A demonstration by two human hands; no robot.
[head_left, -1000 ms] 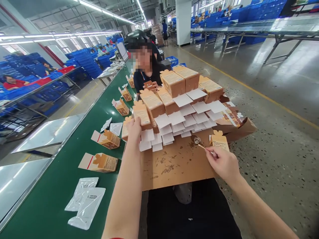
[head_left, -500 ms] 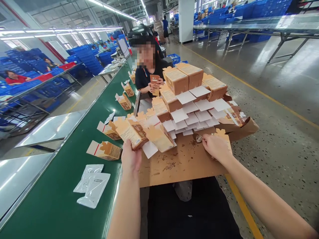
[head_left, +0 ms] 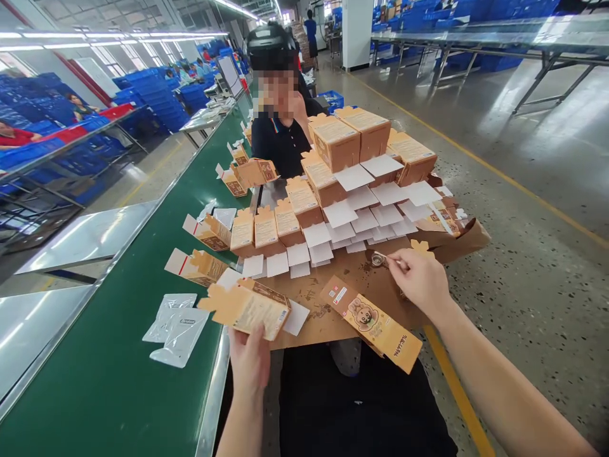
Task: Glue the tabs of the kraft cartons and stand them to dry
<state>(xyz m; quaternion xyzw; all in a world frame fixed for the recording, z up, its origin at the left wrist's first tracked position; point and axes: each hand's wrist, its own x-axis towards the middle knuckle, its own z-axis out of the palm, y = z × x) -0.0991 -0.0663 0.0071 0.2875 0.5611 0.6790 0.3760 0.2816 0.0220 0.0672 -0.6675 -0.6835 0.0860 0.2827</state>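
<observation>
My left hand (head_left: 251, 358) grips a small orange-brown carton (head_left: 257, 310) from below, over the belt's edge. The carton lies tilted, with a scalloped flap at its left end and a white flap at its right. Thumb and fingers pinched, my right hand (head_left: 419, 279) is beside a small round metallic thing (head_left: 377, 259) on the brown cardboard sheet (head_left: 304, 343). Whether the fingers hold it I cannot tell. Between my hands a long carton (head_left: 371, 324) with a cartoon animal lies slanted past the sheet's near edge. Behind my right hand shows another carton's flap (head_left: 420, 247).
Stacked cartons (head_left: 335, 143) with white flaps rise beyond my hands. On the green belt (head_left: 124, 387) at left are two silvery pouches (head_left: 181, 336) and several open cartons (head_left: 202, 266). A co-worker (head_left: 280, 136) sits across, one hand raised to the face.
My left hand has come nearer and lower with its carton. The cartoon carton now lies between my hands. My right hand has barely moved. The co-worker no longer holds a carton and has raised a hand.
</observation>
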